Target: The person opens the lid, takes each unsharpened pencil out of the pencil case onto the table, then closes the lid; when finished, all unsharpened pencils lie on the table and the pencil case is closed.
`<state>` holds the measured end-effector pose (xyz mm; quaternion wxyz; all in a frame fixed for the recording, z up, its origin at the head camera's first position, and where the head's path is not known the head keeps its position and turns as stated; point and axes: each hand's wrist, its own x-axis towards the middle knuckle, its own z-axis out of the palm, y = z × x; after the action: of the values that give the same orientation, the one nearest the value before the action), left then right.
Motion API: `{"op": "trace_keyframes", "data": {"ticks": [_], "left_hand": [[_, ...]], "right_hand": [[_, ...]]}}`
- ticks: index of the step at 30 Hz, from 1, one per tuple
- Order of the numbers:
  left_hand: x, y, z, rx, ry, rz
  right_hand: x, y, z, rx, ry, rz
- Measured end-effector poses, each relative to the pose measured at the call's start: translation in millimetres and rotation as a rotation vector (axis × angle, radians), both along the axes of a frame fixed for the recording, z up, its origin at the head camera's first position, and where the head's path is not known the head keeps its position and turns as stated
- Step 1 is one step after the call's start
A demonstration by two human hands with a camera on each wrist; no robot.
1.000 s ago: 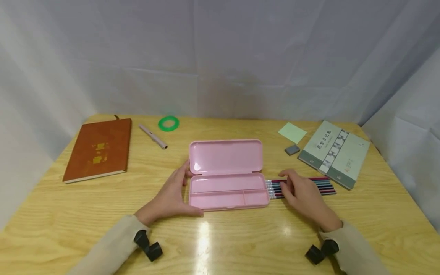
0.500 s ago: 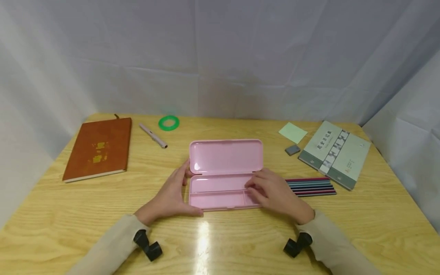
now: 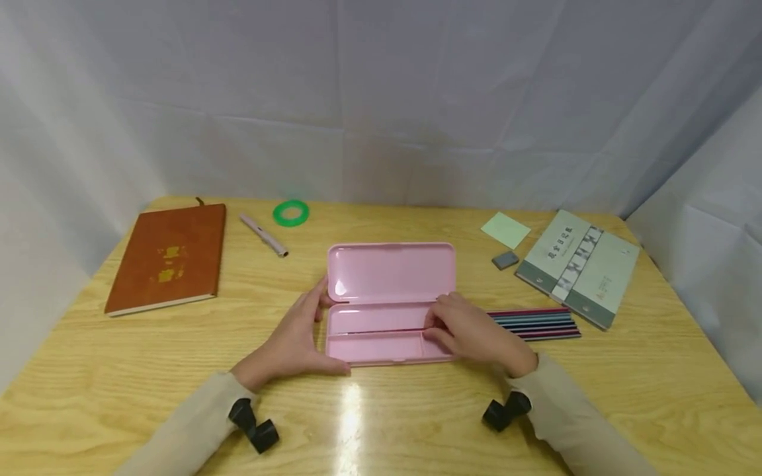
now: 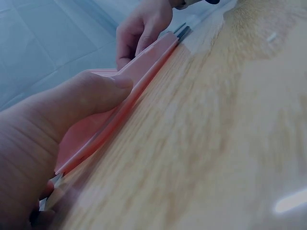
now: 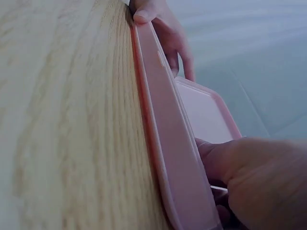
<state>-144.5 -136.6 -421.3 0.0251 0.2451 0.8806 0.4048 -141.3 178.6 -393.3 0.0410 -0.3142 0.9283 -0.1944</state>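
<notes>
An open pink pencil case lies mid-table, its lid tipped back. My left hand holds its left end, the thumb along the front edge and the fingers behind. Over the right part of the case, my right hand has curled fingers reaching into the tray. A thin dark-red pencil runs along the divider towards those fingers, which seem to pinch it; its near end is hidden. Several pencils lie side by side to the right, partly behind the right hand.
A grey eraser, a pale green paper and a grey-green notebook lie at the right. Further left are a brown notebook, a pale pen and a green ring. A white cloth hangs behind.
My right hand has moved left from the row of pencils to the case, then slightly further. A dark-red line now shows along the divider. The left hand stays on the case.
</notes>
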Motion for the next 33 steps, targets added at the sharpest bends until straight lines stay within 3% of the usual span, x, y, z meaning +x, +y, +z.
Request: {"op": "trace_keyframes", "data": {"ticks": [6,12,16,22,27,33], "left_hand": [[0.2,1,1.3,0.002,-0.002,-0.003],[-0.3,1,1.7,-0.005,0.011,-0.006],[-1.2,1,1.6,-0.002,0.0,-0.005],[-2.0,2,-0.9,0.005,0.008,-0.011],[-1.5,0,0.5,0.004,0.014,-0.006],[-2.2,-2,-2.9,0.005,0.029,-0.007]], "right_hand": [[1.6,5,-1.0,-0.117,-0.03,-0.015],[15.1,16,2.1,-0.224,0.14,-0.054],[29.6,47,-3.5,-0.244,0.244,-0.107],[62.9,117,-16.4,-0.306,0.275,-0.172],[84.1,156,-18.7,-0.278,0.278,-0.198],[87.1,172,-17.4,-0.187,0.269,-0.213]]}}
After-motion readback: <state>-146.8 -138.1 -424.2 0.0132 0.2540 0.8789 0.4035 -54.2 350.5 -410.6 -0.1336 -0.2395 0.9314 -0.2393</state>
